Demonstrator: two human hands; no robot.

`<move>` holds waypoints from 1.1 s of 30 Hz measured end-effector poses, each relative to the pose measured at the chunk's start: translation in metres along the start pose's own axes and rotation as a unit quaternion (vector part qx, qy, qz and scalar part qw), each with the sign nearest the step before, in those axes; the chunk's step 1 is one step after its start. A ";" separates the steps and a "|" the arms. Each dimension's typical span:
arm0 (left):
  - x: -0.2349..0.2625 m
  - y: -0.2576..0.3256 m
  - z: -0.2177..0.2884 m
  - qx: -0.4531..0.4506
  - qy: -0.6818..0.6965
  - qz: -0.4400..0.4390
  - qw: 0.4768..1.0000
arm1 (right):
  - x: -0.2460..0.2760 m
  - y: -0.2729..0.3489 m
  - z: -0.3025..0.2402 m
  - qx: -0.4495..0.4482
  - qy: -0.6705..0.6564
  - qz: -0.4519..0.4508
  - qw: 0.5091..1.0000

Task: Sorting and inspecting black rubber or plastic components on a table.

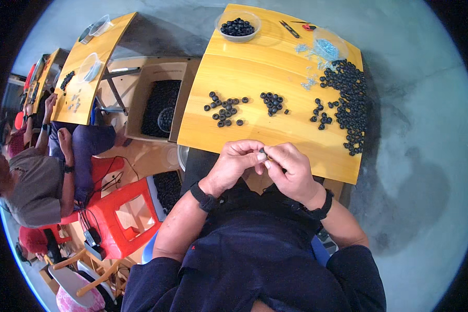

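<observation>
At the near edge of the yellow table (203, 86), my left hand (231, 165) and my right hand (292, 169) meet, fingers pinched together. Between the fingertips is a small dark piece (263, 151), mostly covered; it looks like one of the black round parts on the table. Beyond my hands lie a loose left group of black round parts with holes (224, 111) and a smaller middle group (272, 102). A single tiny dark piece (286, 111) lies beside the middle one. Towards the right edge spreads a large heap of such parts (350, 86).
A plastic bowl (238, 38) of black parts stands at the far left. A tub (343, 48) holds small pale-blue clear pieces, some spilled. Near it lie a dark slim tool (289, 29) and a red-handled tool (309, 27). Left are a carton (140, 101), red stool (109, 223) and seated person (36, 182).
</observation>
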State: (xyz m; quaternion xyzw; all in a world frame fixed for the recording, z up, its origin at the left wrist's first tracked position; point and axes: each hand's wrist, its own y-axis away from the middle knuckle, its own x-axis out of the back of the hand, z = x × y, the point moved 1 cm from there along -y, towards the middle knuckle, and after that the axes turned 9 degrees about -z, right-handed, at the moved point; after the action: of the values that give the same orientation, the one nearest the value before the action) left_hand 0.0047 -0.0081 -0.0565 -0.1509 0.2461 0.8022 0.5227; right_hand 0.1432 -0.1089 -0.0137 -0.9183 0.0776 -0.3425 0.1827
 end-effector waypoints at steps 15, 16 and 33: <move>0.000 0.003 0.015 -0.064 0.071 -0.013 0.995 | 0.015 -0.018 0.121 -0.279 0.114 0.001 0.953; -0.001 0.002 0.017 -0.078 0.067 -0.010 0.995 | 0.016 -0.022 0.118 -0.270 0.138 -0.019 0.953; -0.005 0.013 0.047 -0.120 -0.088 0.031 0.988 | 0.028 -0.032 0.050 -0.316 -0.185 0.038 0.930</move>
State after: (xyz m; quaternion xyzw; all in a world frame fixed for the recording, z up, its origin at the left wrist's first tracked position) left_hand -0.0041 0.0096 -0.0113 -0.1338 0.1057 0.8517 0.4955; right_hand 0.1981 -0.0723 -0.0195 -0.9721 0.1816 -0.1167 -0.0923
